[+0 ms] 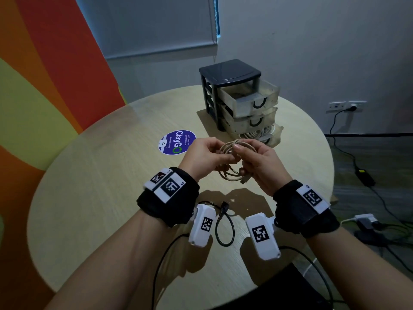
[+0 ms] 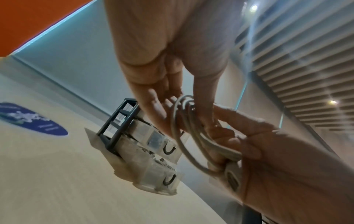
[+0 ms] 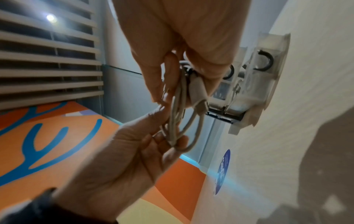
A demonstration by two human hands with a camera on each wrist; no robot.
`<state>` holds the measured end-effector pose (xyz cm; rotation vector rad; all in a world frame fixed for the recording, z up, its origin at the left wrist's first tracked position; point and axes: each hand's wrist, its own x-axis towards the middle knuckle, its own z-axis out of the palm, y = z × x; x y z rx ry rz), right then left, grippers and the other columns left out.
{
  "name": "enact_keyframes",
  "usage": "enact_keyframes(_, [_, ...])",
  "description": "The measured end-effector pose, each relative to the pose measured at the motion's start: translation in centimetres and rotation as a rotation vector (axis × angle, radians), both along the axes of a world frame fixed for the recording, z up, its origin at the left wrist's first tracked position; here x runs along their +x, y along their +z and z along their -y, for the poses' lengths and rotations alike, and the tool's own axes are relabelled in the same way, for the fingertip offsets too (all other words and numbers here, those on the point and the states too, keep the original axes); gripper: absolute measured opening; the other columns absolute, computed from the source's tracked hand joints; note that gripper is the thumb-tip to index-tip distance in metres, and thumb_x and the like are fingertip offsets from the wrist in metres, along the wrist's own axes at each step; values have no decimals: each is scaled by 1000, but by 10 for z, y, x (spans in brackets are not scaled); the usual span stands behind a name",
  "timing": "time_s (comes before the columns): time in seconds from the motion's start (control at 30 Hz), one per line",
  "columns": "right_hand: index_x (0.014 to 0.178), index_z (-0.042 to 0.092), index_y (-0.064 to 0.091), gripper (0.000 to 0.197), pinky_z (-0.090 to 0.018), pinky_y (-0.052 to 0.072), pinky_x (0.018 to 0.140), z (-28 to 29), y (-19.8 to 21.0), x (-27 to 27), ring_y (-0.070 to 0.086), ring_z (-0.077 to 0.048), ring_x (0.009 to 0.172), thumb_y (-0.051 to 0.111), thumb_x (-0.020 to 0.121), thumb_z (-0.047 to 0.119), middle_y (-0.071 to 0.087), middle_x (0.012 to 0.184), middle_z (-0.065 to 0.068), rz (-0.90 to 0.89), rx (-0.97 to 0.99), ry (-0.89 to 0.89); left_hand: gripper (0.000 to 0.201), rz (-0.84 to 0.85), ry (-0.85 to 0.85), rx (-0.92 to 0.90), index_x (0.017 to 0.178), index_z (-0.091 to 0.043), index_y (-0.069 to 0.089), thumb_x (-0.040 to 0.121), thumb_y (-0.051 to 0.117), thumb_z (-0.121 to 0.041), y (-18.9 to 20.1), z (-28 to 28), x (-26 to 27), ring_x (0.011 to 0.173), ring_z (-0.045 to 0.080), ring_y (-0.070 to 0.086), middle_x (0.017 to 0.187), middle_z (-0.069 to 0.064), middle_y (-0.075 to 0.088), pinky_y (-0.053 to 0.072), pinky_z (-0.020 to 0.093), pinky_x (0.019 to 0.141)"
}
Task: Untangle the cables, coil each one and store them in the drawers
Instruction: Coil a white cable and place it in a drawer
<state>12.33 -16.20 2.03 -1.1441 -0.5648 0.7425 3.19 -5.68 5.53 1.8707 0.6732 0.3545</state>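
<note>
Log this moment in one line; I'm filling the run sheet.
left hand: holds white cable coil | right hand: holds same coil | drawers: top pulled out

I see the drawer unit (image 1: 232, 86) at the table's (image 1: 100, 186) far side, a sticker (image 1: 176, 142) left of it, my hands (image 1: 205, 153) holding the cable coil (image 1: 228, 159) in front.

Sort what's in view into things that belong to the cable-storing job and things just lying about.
Part of the job:
- white cable, coiled, held by left hand and right hand
- drawer unit, all three drawers pulled out
- white cable in bottom drawer

Just lying about:
- round blue sticker on the table
- wall socket
- floor cables and adapters
</note>
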Motion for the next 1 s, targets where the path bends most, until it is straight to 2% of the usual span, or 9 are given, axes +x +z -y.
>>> enact_keyframes(0.1, [89,11,61,6,-20,46,43,1,0,2,43,-2,39,61,86,6,59,71,-2,51,-47,-3,18,-12,-27,71,94,-2,68,77,72,-4,1,1,0,74,27,70,86,17,70,59,33,67])
enact_keyframes(0.2, [87,12,59,10,-21,44,42,0,-1,3,44,-3,36,64,84,4,60,72,-4,99,-76,-13,14,-15,-6,149,91,-5,72,77,72,-5,-1,4,2,59,18,65,76,12,67,55,23,54])
enact_keyframes(0.3, [84,13,59,13,-18,44,39,-2,-4,3,46,-1,36,66,83,3,59,72,-4,158,-93,-58,12,-14,9,168,90,-5,73,78,71,-3,-5,6,5,50,13,60,64,9,64,52,19,48])
enact_keyframes(0.43, [82,17,58,15,-20,44,40,-5,-11,6,51,1,42,68,82,6,61,75,-3,239,-129,-143,14,-9,-29,104,94,0,70,82,64,2,-7,5,5,54,16,61,73,15,67,54,23,52])
enact_keyframes(0.53, [85,18,57,14,-18,40,39,-2,-14,10,50,-1,42,65,84,7,63,76,-1,246,-107,-164,19,61,-55,-172,105,6,64,92,52,-1,-5,-1,3,57,15,63,82,19,66,56,24,58])
enact_keyframes(0.63, [90,15,54,13,-19,40,37,2,-10,11,41,-6,34,58,87,3,63,67,2,132,-5,-52,28,104,-87,-426,115,7,58,98,39,-3,-3,-8,-1,57,13,66,82,16,65,56,23,57])
enact_keyframes(0.73, [92,14,54,12,-22,43,40,3,-7,8,39,-7,32,57,87,4,63,64,1,62,14,38,25,31,-193,-419,115,0,60,96,47,-8,-2,-10,-3,58,10,63,84,10,62,53,21,57])
enact_keyframes(0.87, [93,14,56,12,-19,45,40,3,-5,8,38,-5,35,59,86,5,64,69,4,30,13,45,22,-42,-297,-361,109,-7,63,95,48,-15,-1,-17,-7,78,14,59,89,6,63,54,25,66])
enact_keyframes(1.0, [93,14,58,12,-18,44,40,3,-3,8,40,-13,50,59,85,5,60,74,0,31,5,56,22,-31,-381,-408,113,-7,59,95,47,-11,-3,-21,-11,83,14,64,90,3,66,55,29,70])
